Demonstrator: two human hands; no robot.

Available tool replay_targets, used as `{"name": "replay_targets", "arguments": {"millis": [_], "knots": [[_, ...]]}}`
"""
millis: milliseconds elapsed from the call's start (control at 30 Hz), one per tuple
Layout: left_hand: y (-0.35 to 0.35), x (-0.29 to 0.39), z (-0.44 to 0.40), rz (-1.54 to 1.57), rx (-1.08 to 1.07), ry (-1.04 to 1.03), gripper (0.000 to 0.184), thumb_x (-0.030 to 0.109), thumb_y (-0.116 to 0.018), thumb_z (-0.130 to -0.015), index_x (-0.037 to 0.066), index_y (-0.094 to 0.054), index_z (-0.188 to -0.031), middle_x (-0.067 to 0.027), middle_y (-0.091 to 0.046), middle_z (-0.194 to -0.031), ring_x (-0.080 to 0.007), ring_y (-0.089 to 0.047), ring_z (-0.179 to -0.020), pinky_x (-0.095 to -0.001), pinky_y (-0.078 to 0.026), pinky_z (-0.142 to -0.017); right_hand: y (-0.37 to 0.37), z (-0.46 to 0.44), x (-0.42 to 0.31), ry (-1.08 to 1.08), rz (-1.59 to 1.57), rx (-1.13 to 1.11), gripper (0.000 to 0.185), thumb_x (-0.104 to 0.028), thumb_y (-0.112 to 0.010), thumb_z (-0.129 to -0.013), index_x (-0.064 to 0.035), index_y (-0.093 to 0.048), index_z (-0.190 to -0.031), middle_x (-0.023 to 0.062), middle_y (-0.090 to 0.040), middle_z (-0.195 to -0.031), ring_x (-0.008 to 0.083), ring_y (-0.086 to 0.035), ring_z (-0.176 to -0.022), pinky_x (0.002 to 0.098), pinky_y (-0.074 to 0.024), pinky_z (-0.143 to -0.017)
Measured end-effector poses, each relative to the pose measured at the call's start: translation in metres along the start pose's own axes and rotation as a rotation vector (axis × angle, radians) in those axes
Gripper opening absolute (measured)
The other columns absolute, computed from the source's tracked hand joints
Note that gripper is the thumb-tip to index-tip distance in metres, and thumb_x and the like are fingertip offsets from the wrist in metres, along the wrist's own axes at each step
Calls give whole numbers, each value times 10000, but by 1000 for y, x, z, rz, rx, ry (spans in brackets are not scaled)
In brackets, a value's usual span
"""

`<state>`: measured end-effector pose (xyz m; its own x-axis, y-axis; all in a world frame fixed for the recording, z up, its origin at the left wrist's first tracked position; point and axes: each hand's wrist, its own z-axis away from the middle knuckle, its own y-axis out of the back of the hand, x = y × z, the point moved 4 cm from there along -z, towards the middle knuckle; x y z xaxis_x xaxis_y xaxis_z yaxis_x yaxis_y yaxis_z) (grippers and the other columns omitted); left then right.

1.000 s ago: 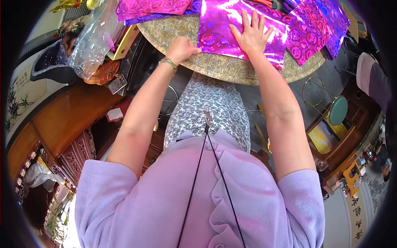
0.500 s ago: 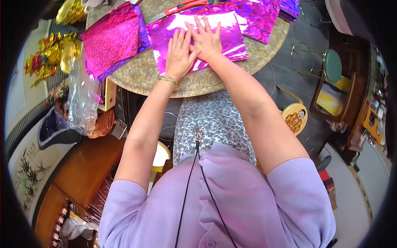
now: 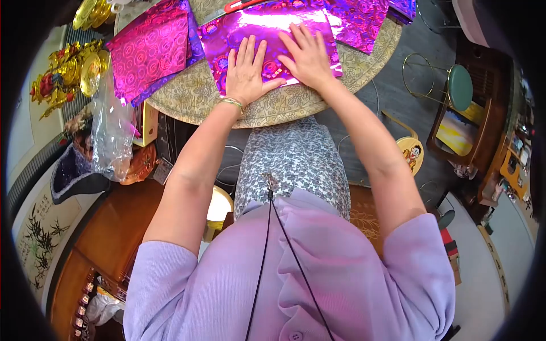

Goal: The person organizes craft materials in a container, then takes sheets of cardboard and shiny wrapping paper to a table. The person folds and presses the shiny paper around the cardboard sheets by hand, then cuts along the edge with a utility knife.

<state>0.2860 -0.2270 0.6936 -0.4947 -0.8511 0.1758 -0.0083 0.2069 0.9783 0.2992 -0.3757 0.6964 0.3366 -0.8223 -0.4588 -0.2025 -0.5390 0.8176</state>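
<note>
A shiny magenta foil sheet with a swirl pattern lies on the round patterned table in front of me. My left hand rests flat on its near left part, fingers stretched out and thumb pointing right. Over on the sheet's right half, my right hand lies palm down with its fingers spread. Neither hand grips anything. Just beyond the sheet's far edge is a red utility knife, partly cut off by the top of the view.
More magenta foil sheets lie on the table's left side, over purple ones. Another stack of foil sheets is at the right. A clear plastic bag hangs left of the table. A green-seated stool stands to the right.
My hands were close together at the middle of the sheet. They have moved apart, my right hand sliding to the right and my left hand staying on the left part.
</note>
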Motion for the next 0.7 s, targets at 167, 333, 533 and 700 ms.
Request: {"name": "replay_targets", "arguments": {"millis": [167,333,533,700], "knots": [[4,0,0,53,6,1,1001,739,-492,-625,90,-279,-1357,-161,-212,-1419,-306,-203,-1308,-487,-169,-1034,23,13,4,113,155,-124,488,-409,-537,-791,-167,-481,-1210,108,-383,-1328,283,-311,-1257,516,-217,-1015],[4,-1,0,53,0,-6,999,747,-482,-626,89,-289,-1353,-158,-215,-1419,-300,-195,-1312,-485,-166,-1035,31,10,3,131,182,-97,497,-387,-594,-757,-144,-510,-1183,101,-453,-1273,293,-383,-1205,455,-294,-981],[5,0,0,51,1,0,985,746,-470,-637,89,-294,-1351,-156,-222,-1416,-292,-192,-1314,-479,-167,-1036,72,10,44,-583,-121,4,380,-216,-644,-734,-37,-572,-1062,123,-603,-952,259,-558,-915,321,-423,-829],[6,-1,-2,43,10,5,956,733,-458,-661,91,-294,-1350,-153,-226,-1415,-286,-189,-1316,-473,-170,-1036,79,19,41,-950,-239,-235,364,-230,-639,-740,-7,-567,-1018,123,-593,-847,238,-568,-788,328,-445,-751]]}}
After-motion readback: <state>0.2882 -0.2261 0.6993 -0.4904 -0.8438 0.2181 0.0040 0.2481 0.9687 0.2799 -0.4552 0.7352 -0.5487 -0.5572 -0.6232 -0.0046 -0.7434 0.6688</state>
